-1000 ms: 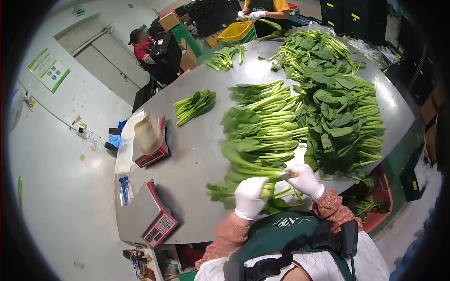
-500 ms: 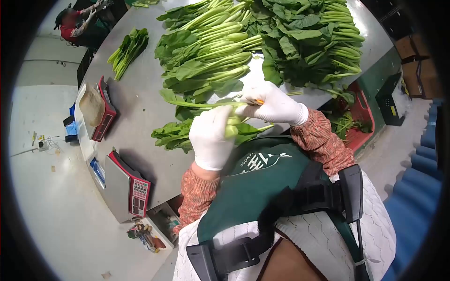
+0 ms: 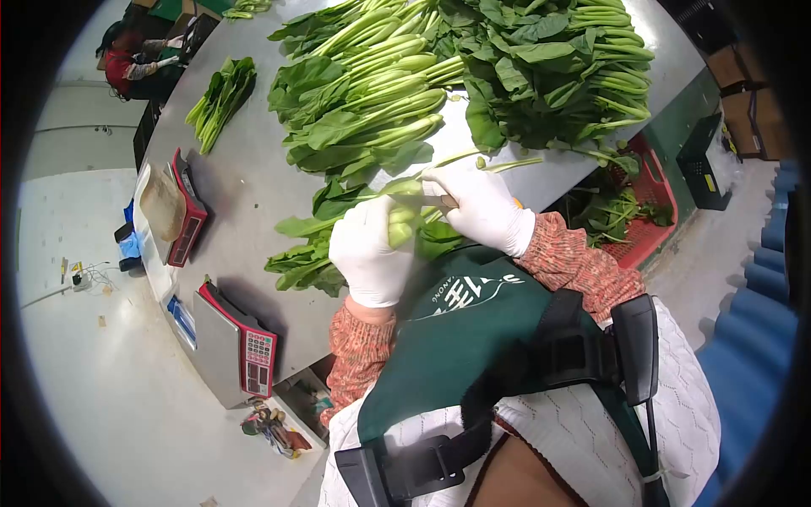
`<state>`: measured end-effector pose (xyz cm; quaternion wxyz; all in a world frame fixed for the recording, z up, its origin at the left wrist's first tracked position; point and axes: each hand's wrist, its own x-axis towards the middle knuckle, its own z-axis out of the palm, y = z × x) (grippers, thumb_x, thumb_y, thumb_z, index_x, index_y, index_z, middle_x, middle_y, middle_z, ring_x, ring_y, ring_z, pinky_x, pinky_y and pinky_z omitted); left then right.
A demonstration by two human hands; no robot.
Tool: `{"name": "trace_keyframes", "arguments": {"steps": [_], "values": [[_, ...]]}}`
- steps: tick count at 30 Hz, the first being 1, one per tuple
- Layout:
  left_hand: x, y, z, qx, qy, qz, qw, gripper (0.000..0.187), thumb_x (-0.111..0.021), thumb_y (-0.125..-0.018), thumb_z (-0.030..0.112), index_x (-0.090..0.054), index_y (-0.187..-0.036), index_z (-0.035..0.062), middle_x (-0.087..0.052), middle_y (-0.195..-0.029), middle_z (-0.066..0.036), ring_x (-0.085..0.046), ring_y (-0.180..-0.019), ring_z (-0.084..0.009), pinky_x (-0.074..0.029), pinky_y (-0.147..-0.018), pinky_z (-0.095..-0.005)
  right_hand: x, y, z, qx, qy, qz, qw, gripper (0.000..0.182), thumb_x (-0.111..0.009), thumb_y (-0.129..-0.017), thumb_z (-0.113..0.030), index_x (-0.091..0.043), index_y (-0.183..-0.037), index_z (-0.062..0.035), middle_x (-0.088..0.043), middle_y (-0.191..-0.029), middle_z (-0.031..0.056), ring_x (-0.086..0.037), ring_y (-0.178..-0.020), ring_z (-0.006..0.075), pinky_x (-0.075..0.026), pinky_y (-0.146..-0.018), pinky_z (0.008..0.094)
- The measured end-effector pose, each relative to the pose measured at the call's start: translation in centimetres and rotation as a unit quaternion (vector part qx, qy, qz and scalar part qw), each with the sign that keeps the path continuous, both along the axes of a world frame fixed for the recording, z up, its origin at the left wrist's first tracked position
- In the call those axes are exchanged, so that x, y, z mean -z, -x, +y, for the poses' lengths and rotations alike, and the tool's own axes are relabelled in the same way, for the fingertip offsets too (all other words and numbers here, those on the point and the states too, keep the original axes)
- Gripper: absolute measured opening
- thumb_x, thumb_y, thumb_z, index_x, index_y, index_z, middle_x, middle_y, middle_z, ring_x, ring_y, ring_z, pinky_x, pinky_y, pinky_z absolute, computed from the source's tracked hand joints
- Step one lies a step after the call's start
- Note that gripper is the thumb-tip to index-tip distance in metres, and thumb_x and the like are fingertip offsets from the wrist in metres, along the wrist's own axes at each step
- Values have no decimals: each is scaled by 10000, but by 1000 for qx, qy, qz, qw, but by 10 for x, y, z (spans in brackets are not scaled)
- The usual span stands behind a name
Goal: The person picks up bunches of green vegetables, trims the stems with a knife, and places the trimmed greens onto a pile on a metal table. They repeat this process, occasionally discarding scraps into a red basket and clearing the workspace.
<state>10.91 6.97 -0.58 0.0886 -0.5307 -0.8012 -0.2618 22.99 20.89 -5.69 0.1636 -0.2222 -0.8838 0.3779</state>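
My left hand (image 3: pixel 369 253), in a white glove, is closed around a leafy green vegetable (image 3: pixel 400 226). Its pale stem ends face right, and the leaves spread left over the table edge side. In my gloved right hand (image 3: pixel 483 207) is a small knife (image 3: pixel 432 201), its blade lying across the stems and a bit of orange showing by the palm. Just beyond my hands, a cut stem piece (image 3: pixel 517 163) lies on the metal table (image 3: pixel 270 203).
Rows of leafy greens (image 3: pixel 363 110) and a taller pile (image 3: pixel 549 76) cover the far side. Two red scales (image 3: pixel 258 359) stand at left, near a single bunch (image 3: pixel 221 101). A red crate (image 3: pixel 663 190) with leaves sits below right. Another person (image 3: pixel 135 68) is at far upper left.
My right hand has turned so that the knife blade now shows across the stems. A stalk that stuck out leftward above my left hand has dropped away, and stem pieces lie beyond my right hand.
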Motion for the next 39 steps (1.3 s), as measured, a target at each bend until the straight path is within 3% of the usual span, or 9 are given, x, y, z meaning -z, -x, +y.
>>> {"name": "trace_keyframes", "arguments": {"steps": [5,7,9,11,13,15,19,23,39], "values": [[-5,-1,1,27,-12,8,1000,325,-774,-673,51,-671,-981,61,-674,-886,-90,-635,-773,-285,-504,-713,-354,66,-7,17,71,57,-67,994,264,-589,-871,-104,-653,-1123,-57,-683,-865,209,-667,-774,396,-533,-682,449],[-8,5,1,36,-54,-24,998,295,-772,-710,40,-678,-988,65,-682,-885,-95,-646,-771,-255,-506,-719,-336,64,-24,30,89,204,-97,970,244,-579,-875,-104,-661,-1093,-31,-681,-878,226,-663,-771,414,-529,-691,435],[-12,18,-7,41,-99,-108,988,226,-759,-776,-4,-694,-985,53,-706,-886,-85,-660,-763,-213,-519,-737,-324,71,-33,23,83,230,-28,969,215,-558,-898,-87,-660,-1067,-3,-685,-800,158,-668,-678,269,-512,-654,349],[-42,30,-25,-97,-155,-409,894,221,-703,-852,73,-680,-1069,37,-715,-990,-106,-674,-889,-241,-527,-861,-375,50,-30,29,63,344,-32,936,206,-546,-907,-76,-657,-1056,12,-671,-755,108,-646,-648,168,-498,-635,308],[-41,76,-55,-41,-374,-569,731,323,-659,-930,144,-611,-1226,23,-668,-1151,-144,-644,-1023,-271,-508,-947,-439,65,-29,37,21,228,-11,973,205,-535,-908,-69,-658,-1046,20,-647,-727,83,-595,-641,95,-482,-620,286],[-51,103,-81,-32,-474,-640,604,439,-641,-948,188,-521,-1340,28,-598,-1276,-177,-583,-1168,-291,-458,-1044,-491,57,-28,37,38,218,-15,975,207,-537,-904,-68,-669,-1040,16,-650,-739,110,-591,-637,102,-485,-629,287],[-26,143,-115,12,-515,-701,492,476,-607,-961,200,-481,-1385,23,-521,-1404,-193,-486,-1322,-312,-334,-1150,-566,56,-25,35,31,299,-46,953,210,-561,-916,-83,-682,-1062,7,-646,-739,72,-578,-665,83,-477,-632,276],[-2,149,-124,-128,-541,-669,493,473,-585,-967,231,-489,-1381,25,-514,-1421,-171,-468,-1334,-317,-328,-1158,-544,70,-24,27,22,276,-37,960,181,-588,-949,-144,-655,-1000,17,-628,-682,65,-598,-611,98,-474,-599,276],[52,223,-121,-302,-510,-691,414,451,-621,-932,387,-608,-1218,38,-603,-1300,-165,-572,-1174,-379,-470,-994,-575,66,-17,37,61,316,-101,941,170,-595,-937,-101,-662,-1014,34,-667,-736,75,-624,-620,105,-489,-600,276]]}}
